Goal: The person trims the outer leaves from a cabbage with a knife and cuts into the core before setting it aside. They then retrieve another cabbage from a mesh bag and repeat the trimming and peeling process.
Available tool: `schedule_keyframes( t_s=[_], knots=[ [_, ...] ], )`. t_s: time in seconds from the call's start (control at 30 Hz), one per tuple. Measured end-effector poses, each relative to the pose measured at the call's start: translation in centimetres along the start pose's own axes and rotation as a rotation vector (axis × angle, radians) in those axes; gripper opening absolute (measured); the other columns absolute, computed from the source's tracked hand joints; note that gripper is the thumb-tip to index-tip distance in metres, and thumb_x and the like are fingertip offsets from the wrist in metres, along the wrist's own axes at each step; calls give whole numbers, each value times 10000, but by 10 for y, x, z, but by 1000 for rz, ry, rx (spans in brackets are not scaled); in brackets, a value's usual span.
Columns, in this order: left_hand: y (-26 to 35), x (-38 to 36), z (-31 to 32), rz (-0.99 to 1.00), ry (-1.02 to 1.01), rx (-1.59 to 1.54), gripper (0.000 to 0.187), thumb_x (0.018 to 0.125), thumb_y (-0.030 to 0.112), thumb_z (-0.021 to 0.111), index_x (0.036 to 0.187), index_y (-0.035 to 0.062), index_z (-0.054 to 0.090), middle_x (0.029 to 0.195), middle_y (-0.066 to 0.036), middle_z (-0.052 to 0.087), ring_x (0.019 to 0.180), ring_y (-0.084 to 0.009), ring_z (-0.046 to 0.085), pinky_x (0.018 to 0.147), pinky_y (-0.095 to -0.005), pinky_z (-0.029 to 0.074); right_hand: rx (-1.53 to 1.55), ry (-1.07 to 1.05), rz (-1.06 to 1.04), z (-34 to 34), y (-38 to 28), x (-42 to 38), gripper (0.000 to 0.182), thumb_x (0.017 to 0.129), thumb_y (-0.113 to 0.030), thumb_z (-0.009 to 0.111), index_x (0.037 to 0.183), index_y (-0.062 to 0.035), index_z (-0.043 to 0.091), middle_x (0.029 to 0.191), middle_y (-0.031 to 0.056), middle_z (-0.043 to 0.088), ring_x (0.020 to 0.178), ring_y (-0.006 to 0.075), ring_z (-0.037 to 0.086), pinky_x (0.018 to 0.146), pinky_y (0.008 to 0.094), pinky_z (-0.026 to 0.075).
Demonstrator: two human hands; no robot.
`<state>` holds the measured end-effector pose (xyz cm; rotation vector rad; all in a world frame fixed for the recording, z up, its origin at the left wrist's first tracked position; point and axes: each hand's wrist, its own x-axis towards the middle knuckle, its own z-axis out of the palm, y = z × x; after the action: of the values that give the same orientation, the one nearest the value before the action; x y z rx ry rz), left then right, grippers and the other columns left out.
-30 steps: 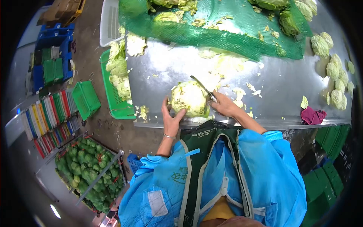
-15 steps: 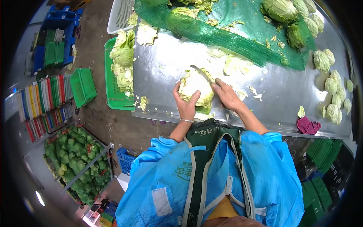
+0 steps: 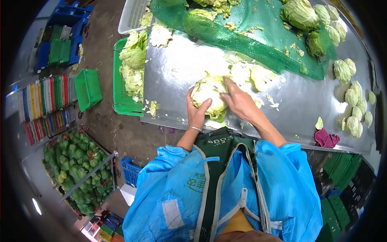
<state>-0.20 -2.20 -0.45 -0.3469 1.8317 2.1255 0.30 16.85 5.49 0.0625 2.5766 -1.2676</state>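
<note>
A pale, partly trimmed cabbage [image 3: 207, 93] rests near the front edge of the metal table [image 3: 177, 76]. Curled round its left side is my left hand [image 3: 196, 113], with the thumb on top. My right hand [image 3: 242, 103] is at the cabbage's right side, its fingers bent together against the leaves; whatever they hold is hidden. Loose pale leaves [image 3: 262, 76] lie just behind my right hand.
Green netting [image 3: 250, 38] covers the back, with large cabbages [image 3: 300, 15] on it. Smaller heads [image 3: 350, 97] and a maroon cloth [image 3: 326, 138] lie on the right. A green crate [image 3: 119, 99] of leaves stands left.
My right hand has moved slightly up and left over the cabbage. A dark curved edge at the cabbage's top no longer shows. More loose leaves show behind. The view has shifted slightly.
</note>
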Motion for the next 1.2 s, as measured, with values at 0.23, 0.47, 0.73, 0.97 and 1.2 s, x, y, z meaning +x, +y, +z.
schedule_keyframes(
  t_s=[0.23, 0.47, 0.73, 0.97, 1.2],
  knots=[
    [8, -2, 2, 98, -78, 166, 729, 739, 138, 747, 1336, -21, 359, 1247, -174, 486, 1127, -244, 521, 955, -337, 442, 46, -24, 169, 19, 52, 52, 371, 969, -319, 445, 1191, -22, 462, 913, 275, 643, 883, 438, 624, 786, 476, 480],
    [21, -5, -11, -64, 61, -31, 845, 731, 115, 772, 1381, 4, 243, 1262, -178, 464, 1147, -244, 511, 965, -342, 439, 246, 63, 135, 19, 44, 18, 347, 970, -302, 462, 1199, -42, 445, 790, 266, 626, 798, 441, 622, 741, 462, 463],
    [15, -3, -22, -2, 110, 38, 820, 711, 154, 817, 1332, -7, 306, 1218, -164, 521, 1084, -224, 554, 922, -327, 474, 156, 151, 289, 16, 71, 15, 518, 926, -271, 560, 1337, -35, 351, 1000, 292, 638, 931, 430, 636, 809, 442, 492],
    [9, -2, -22, 92, -33, 257, 839, 686, 186, 838, 1324, -29, 338, 1194, -164, 547, 1091, -214, 554, 924, -323, 471, 106, -16, -72, 23, 5, 51, 611, 844, -369, 661, 1299, -11, 468, 1128, 292, 600, 1030, 387, 613, 862, 428, 483],
    [17, 1, -44, 219, -271, 463, 908, 642, 175, 858, 1361, -32, 344, 1281, -175, 501, 1202, -241, 494, 1009, -343, 416, 98, 70, 161, 50, 72, 63, 361, 857, -280, 631, 1027, 38, 621, 726, 215, 648, 701, 338, 656, 663, 415, 483]
  ],
)
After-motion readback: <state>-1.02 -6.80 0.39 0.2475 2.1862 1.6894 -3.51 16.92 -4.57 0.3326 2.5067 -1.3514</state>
